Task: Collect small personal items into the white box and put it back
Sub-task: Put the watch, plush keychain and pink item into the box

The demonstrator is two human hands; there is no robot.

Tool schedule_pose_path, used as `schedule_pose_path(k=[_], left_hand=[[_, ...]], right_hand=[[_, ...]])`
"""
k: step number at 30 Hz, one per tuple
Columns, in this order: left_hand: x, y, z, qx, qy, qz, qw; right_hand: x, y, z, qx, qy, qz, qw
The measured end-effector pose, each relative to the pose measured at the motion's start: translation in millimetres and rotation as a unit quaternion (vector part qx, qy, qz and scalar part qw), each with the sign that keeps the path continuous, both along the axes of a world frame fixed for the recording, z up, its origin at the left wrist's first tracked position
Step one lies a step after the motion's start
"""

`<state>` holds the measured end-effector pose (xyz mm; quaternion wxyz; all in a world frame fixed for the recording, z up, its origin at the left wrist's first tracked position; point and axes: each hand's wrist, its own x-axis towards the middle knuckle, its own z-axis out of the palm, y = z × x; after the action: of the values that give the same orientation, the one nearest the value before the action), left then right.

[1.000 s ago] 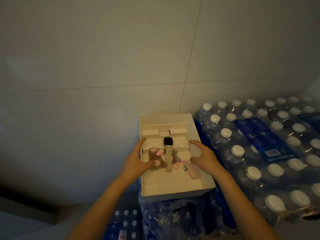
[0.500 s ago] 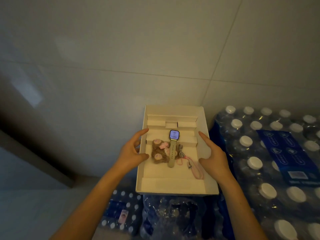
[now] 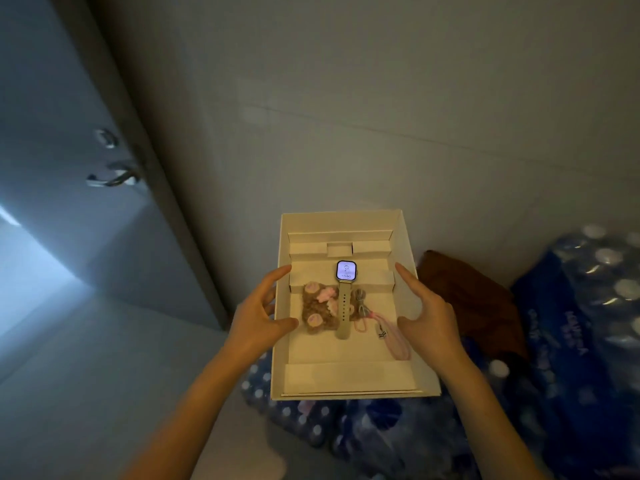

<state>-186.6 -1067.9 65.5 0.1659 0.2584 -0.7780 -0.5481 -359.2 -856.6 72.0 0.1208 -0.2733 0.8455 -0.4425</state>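
Note:
I hold the open white box in front of me, above the packs of water bottles. My left hand grips its left wall, thumb inside. My right hand grips its right wall the same way. Inside lie a smartwatch with a lit screen and beige strap, a brown plush toy with pink patches to its left, and a pink lanyard with a grey cord to its right.
Shrink-wrapped packs of water bottles stand at the right and lower down. A brown object lies behind the box at the right. A tiled wall is ahead. A grey door with a lever handle is at the left.
The box has come up off the water bottle pack and moved left and toward me, held on both sides. The view has swung left, and the door has come into sight.

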Motion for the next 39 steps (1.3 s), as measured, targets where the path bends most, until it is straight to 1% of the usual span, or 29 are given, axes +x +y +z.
schedule_pose_path(k=[6, 11, 15, 18, 23, 29, 35, 39], left_hand=[[148, -48, -23, 0.028, -0.031, 0.084, 0.996], [258, -87, -51, 0.061, -0.074, 0.16, 0.982], [320, -118, -68, 0.094, -0.091, 0.211, 0.969], [351, -148, -83, 0.116, -0.102, 0.243, 0.958], [371, -214, -104, 0.11, -0.13, 0.258, 0.951], [358, -311, -109, 0.107, -0.15, 0.249, 0.951], [321, -393, -100, 0.091, -0.146, 0.178, 0.969], [285, -445, -111, 0.08, -0.129, 0.082, 0.985]], right_hand=[[119, -77, -31, 0.007, -0.045, 0.087, 0.995], [200, -144, -65, 0.039, -0.1, 0.165, 0.98], [246, -201, -87, 0.07, -0.12, 0.228, 0.964], [268, -246, -101, 0.084, -0.126, 0.259, 0.954], [283, -324, -127, 0.1, -0.148, 0.278, 0.944], [278, -410, -139, 0.086, -0.165, 0.244, 0.952], [258, -463, -128, 0.063, -0.161, 0.161, 0.972], [246, -474, -131, 0.057, -0.179, 0.08, 0.979]])
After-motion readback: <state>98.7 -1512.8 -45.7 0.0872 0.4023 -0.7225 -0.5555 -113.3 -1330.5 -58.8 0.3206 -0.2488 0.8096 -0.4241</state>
